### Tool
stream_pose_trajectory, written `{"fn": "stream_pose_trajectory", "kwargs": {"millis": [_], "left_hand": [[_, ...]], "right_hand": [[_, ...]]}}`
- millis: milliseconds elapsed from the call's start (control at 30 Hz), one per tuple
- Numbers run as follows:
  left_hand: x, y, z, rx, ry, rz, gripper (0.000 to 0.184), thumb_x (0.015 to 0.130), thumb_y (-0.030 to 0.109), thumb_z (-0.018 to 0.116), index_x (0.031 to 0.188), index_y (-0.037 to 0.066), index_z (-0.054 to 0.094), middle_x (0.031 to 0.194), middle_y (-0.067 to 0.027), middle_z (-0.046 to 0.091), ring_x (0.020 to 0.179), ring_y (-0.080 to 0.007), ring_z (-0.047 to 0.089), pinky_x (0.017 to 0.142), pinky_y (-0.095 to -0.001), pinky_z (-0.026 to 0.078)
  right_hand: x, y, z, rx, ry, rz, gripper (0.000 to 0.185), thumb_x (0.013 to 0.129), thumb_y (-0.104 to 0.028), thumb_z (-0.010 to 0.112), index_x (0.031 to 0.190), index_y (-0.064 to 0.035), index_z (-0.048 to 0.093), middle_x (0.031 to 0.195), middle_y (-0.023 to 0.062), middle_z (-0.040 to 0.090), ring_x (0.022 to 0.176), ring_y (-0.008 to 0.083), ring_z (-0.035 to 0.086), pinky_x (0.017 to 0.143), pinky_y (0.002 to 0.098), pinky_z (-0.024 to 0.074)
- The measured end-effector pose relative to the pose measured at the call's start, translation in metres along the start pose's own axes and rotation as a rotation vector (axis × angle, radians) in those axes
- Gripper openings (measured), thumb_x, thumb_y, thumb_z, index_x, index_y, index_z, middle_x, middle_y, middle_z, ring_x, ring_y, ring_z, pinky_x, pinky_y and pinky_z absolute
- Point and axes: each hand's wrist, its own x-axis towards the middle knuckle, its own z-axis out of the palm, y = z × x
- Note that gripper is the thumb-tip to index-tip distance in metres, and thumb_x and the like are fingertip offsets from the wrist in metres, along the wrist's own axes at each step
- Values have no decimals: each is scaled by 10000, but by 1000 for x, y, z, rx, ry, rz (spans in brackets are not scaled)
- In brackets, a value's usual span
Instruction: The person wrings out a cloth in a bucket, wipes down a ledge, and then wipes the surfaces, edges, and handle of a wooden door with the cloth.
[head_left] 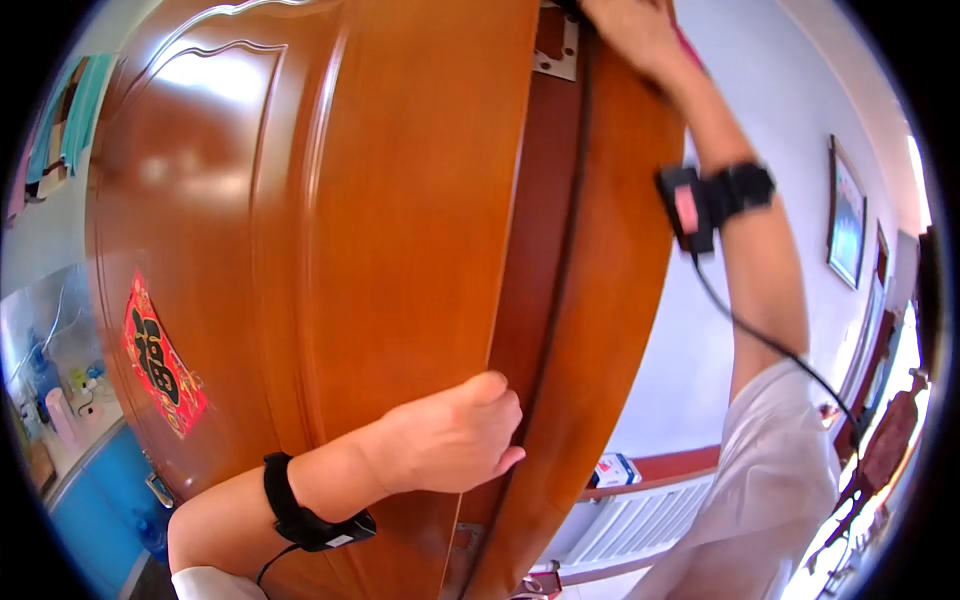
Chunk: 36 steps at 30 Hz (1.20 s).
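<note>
Head view: glossy orange-brown wooden door (410, 210), raised curved moulding, fills left and centre, its edge beside a smooth wooden frame (625, 250) with a thin dark strip (571, 225). Left hand (450, 430) in front of door edge, grip closed, fingers curled into a loose fist; contents hidden, can't tell if it holds anything. Right hand (635, 35) up high at the frame top, near a flat metal plate (556, 62) with round holes; fingertips cut off, grip state can't be told. Red diamond-shaped paper (160, 360), black character, lies flat on the door.
</note>
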Motion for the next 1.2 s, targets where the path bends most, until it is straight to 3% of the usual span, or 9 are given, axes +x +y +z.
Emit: {"fn": "stream_pose_trajectory", "kwargs": {"millis": [33,67,167,267,400,600,700,867,1200], "left_hand": [[1,-1,0,-30,14,-14,344,817,334,593,553,133,499,602,13,432,660,-156,446,749,-271,361],[1,-1,1,-34,23,3,344,817,334,593,553,133,499,602,13,432,660,-156,446,749,-271,361],[2,-1,0,-81,50,-14,306,799,297,612,550,137,531,611,9,463,669,-156,467,731,-284,363],[1,0,4,-31,64,8,294,803,287,604,557,138,546,611,11,467,671,-153,470,723,-287,359],[1,0,3,-28,80,9,295,813,276,585,553,140,551,610,11,469,675,-154,468,737,-290,361],[2,0,1,-34,36,8,305,821,273,573,551,133,553,604,8,465,660,-152,460,728,-285,366],[4,0,-3,-31,-4,-1,315,819,275,574,542,130,540,600,7,457,644,-151,455,720,-278,366],[7,-1,-2,-8,15,-4,322,813,278,580,532,131,525,594,8,443,635,-149,451,705,-274,366],[5,1,-3,-16,-1,-24,307,795,272,603,531,144,514,606,17,449,644,-146,450,709,-273,369]], "right_hand": [[-30,-14,1,-95,7,-87,446,936,-236,358,1348,-76,419,1379,198,414,1294,359,351,1040,543,275],[-33,8,41,29,578,-313,269,875,-206,481,1085,-84,598,1222,111,572,990,334,563,927,512,349],[-138,-63,9,533,364,-172,208,806,-243,520,792,-67,631,951,196,617,1171,415,448,1055,584,193],[-221,-105,-14,707,169,-212,212,751,-211,566,610,-55,590,1022,200,600,1220,390,418,1060,610,188],[-289,-126,-25,791,61,-279,226,710,-200,622,856,-29,652,1171,143,556,1256,319,401,1042,580,247],[-219,-80,-5,627,261,-136,230,753,-263,611,743,-48,691,929,191,621,1148,361,478,1047,572,253],[-138,-39,6,484,314,-28,450,874,-262,474,1319,-198,495,1101,177,591,1173,361,452,1065,540,207],[-77,-34,18,416,543,-4,381,858,-245,467,1221,-163,549,1217,83,539,1208,330,421,1025,564,261],[-99,-49,12,549,533,-137,392,778,-163,530,1155,-57,537,1077,155,596,1168,333,463,1015,550,269]]}}
